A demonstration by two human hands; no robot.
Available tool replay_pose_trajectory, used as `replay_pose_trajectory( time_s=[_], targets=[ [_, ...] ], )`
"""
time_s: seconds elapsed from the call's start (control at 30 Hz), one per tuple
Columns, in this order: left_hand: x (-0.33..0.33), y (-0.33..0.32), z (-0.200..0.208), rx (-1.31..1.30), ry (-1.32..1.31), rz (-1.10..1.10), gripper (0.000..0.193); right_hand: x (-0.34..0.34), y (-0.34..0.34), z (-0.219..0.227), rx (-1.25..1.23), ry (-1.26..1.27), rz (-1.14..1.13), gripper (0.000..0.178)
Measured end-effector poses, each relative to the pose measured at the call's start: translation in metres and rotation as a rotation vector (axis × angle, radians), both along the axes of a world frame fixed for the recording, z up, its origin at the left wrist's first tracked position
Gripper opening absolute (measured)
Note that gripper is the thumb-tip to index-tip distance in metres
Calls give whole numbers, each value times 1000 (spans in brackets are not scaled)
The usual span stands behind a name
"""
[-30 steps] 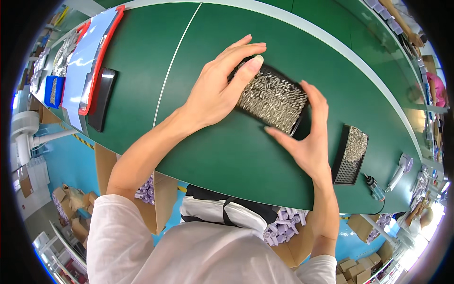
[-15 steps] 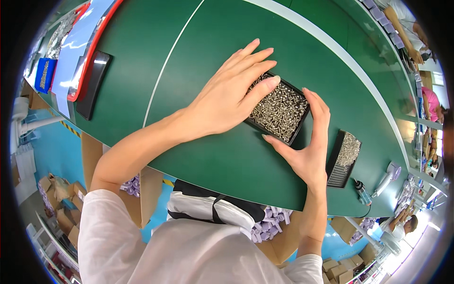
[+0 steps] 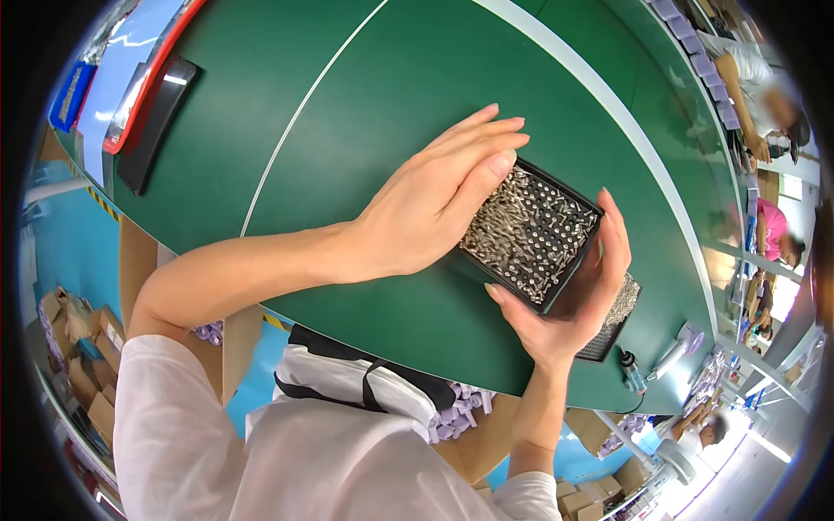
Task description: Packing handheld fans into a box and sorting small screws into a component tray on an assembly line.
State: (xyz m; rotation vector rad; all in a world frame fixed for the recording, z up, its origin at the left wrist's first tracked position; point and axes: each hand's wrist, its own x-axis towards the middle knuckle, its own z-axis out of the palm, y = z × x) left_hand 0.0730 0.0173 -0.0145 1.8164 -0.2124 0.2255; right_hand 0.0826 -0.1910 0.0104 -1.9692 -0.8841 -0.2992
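Head view: a black tray [image 3: 575,260] full of small holes is held by both hands above the middle of the green bench [image 3: 347,113], well in from the near edge. Many small, shiny metal pieces [image 3: 504,227], probably screws, lie in it, heaped thickly toward its left side, while bare holes show between scattered ones toward the right. It looks tilted; whether one edge rests on the bench, I cannot tell.

The left hand [image 3: 430,204] steadies the left end, thumb laid over the rim and fingers stretched out straight past the far corner. The right hand [image 3: 569,330] grips the opposite end, fingers curled round the outer wall and thumb against the near corner.

Toward the bench's right corner, partly hidden behind the right hand, lies a second tray [image 3: 599,347] with similar pieces; just beside it, close to the near edge, are a power screwdriver [image 3: 632,375] and a white and lilac device [image 3: 678,352]. At the bench's left end a dark flat slab [image 3: 156,130] lies beside a red-edged tray.

The step in hand seems to be spreading the pieces over the holes by tilting or shaking. The next move would call for a firm, two-sided hold and gentle tipping toward the sparse side, so that nothing spills over the rim
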Motion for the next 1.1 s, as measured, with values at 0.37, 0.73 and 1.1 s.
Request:
replay_pose_trajectory(
  time_s=[0.37, 0.73, 1.1],
  targets=[
    [3, -5, -7, -125, -48, 24, 46, -5, 11, 4, 10, -57, -84, 109],
    [5, -6, -1, -219, -1, 26, 46, -6, 8, 11, -82, -108, -137, 104],
    [5, -13, -5, -80, -62, 79, 41, -6, 0, 26, -302, -167, -178, 89]
  ],
)
